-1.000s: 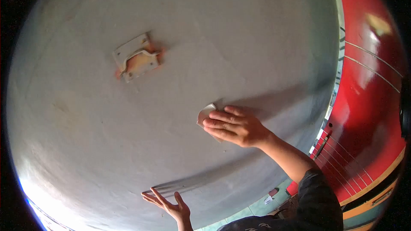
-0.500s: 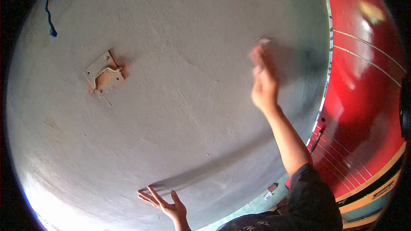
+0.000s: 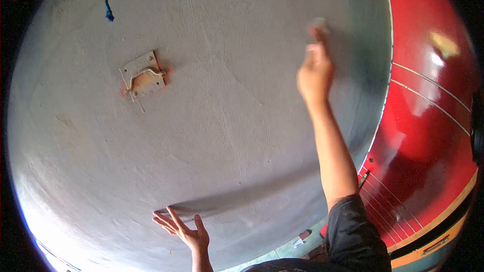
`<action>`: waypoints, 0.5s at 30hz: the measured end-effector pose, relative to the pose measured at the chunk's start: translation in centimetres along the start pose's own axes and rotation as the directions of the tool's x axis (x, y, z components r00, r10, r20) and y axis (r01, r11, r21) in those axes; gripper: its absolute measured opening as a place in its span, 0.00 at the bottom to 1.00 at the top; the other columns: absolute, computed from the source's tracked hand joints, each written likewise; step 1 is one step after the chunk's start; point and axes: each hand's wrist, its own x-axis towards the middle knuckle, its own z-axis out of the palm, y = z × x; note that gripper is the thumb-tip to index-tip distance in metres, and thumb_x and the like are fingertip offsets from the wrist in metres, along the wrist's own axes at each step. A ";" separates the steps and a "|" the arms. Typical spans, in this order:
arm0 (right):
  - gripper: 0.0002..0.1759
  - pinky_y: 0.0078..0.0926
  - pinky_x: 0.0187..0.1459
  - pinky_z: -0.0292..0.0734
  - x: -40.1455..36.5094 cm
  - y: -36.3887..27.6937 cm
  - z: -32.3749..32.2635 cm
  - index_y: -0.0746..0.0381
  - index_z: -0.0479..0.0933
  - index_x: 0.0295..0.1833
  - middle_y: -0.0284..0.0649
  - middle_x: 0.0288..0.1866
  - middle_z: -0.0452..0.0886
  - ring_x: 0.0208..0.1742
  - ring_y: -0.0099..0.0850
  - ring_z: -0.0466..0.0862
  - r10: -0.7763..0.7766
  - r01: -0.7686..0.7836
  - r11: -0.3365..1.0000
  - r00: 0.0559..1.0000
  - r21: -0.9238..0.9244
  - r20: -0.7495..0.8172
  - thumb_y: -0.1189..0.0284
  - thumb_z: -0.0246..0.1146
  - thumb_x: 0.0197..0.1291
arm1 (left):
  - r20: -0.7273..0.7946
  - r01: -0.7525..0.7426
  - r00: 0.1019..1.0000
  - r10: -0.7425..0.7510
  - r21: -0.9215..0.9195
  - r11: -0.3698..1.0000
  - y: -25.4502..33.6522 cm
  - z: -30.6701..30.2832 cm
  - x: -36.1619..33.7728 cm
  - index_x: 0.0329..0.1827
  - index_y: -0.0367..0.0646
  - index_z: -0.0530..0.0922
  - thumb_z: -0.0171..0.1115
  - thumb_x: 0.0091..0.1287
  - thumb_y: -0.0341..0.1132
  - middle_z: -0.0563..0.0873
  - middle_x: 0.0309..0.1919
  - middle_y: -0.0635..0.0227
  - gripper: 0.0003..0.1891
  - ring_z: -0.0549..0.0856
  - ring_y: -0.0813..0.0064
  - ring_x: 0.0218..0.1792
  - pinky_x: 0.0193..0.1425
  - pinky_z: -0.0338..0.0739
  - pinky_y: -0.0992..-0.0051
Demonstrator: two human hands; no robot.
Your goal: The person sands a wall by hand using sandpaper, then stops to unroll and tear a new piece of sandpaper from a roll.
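A large grey wall (image 3: 217,95) fills most of the view. My left hand (image 3: 187,231) is low on it, fingers spread, the fingertips at or close to the surface. Higher on the right, my right hand (image 3: 316,70) is raised against the wall with its fingers closed. From its fingertips sticks a small pale piece (image 3: 319,21), smeared by motion; its kind cannot be made out. Left of centre, a metal plate (image 3: 143,74) with a bent rod handle is fixed to the wall, with reddish marks around it.
A blue cord (image 3: 107,0) hangs at the upper left. Along the right stands a shiny red panel (image 3: 418,121) with pale lines. At the lower right is an orange-edged cabinet (image 3: 433,247); small items (image 3: 302,236) lie on the pale green tiled floor (image 3: 277,253).
My right hand has moved upward along the wall with the pale piece. The left hand stays spread low on the wall. The camera view has shifted slightly.
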 end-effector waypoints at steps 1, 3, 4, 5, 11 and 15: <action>0.27 0.42 0.78 0.65 -1.4 -3.1 1.1 0.60 0.73 0.73 0.48 0.77 0.72 0.79 0.42 0.70 -0.108 0.099 0.986 0.992 0.133 0.058 0.86 0.52 0.71 | 0.009 0.006 1.000 -0.006 0.009 1.000 0.4 -0.2 0.4 0.87 0.55 0.49 0.55 0.74 0.61 0.37 0.86 0.46 0.44 0.33 0.37 0.84 0.78 0.32 0.26; 0.28 0.43 0.78 0.66 -3.4 -5.5 2.3 0.57 0.74 0.73 0.44 0.77 0.73 0.79 0.41 0.70 -0.342 0.291 0.920 0.923 0.263 0.175 0.86 0.51 0.71 | 0.039 0.031 0.999 -0.031 0.010 0.999 -0.1 1.0 -0.1 0.88 0.53 0.47 0.55 0.74 0.60 0.35 0.85 0.45 0.45 0.33 0.36 0.84 0.78 0.31 0.27; 0.29 0.43 0.78 0.66 -2.8 -5.6 1.9 0.56 0.74 0.73 0.42 0.77 0.73 0.79 0.40 0.70 -0.448 0.384 0.882 0.863 0.271 0.235 0.86 0.52 0.70 | 0.081 0.042 0.996 -0.045 0.038 0.998 -0.3 1.3 -0.4 0.88 0.53 0.46 0.54 0.75 0.60 0.34 0.85 0.45 0.45 0.32 0.36 0.83 0.78 0.30 0.27; 0.30 0.43 0.78 0.66 -1.9 -5.7 1.5 0.55 0.74 0.73 0.41 0.77 0.74 0.79 0.39 0.71 -0.543 0.471 0.835 0.790 0.285 0.285 0.87 0.52 0.70 | 0.116 0.049 0.992 -0.057 0.071 0.996 -0.8 1.4 -0.6 0.88 0.53 0.44 0.53 0.75 0.60 0.33 0.85 0.44 0.45 0.31 0.36 0.83 0.78 0.29 0.27; 0.31 0.42 0.78 0.66 4.6 -2.5 2.6 0.59 0.72 0.75 0.43 0.76 0.75 0.79 0.42 0.71 -0.201 0.199 0.979 0.978 0.035 0.048 0.89 0.53 0.68 | 0.179 0.069 0.980 -0.086 0.098 0.993 -0.8 1.3 -0.1 0.88 0.52 0.35 0.43 0.74 0.71 0.27 0.83 0.40 0.50 0.24 0.34 0.81 0.76 0.22 0.27; 0.28 0.45 0.77 0.66 -2.5 -10.5 3.3 0.58 0.73 0.74 0.42 0.76 0.75 0.79 0.41 0.71 -0.677 0.524 0.725 0.660 0.447 0.326 0.83 0.55 0.70 | 0.156 0.058 0.986 -0.066 0.057 0.997 -0.7 1.2 0.1 0.88 0.52 0.37 0.44 0.75 0.69 0.28 0.83 0.39 0.48 0.25 0.34 0.82 0.76 0.22 0.29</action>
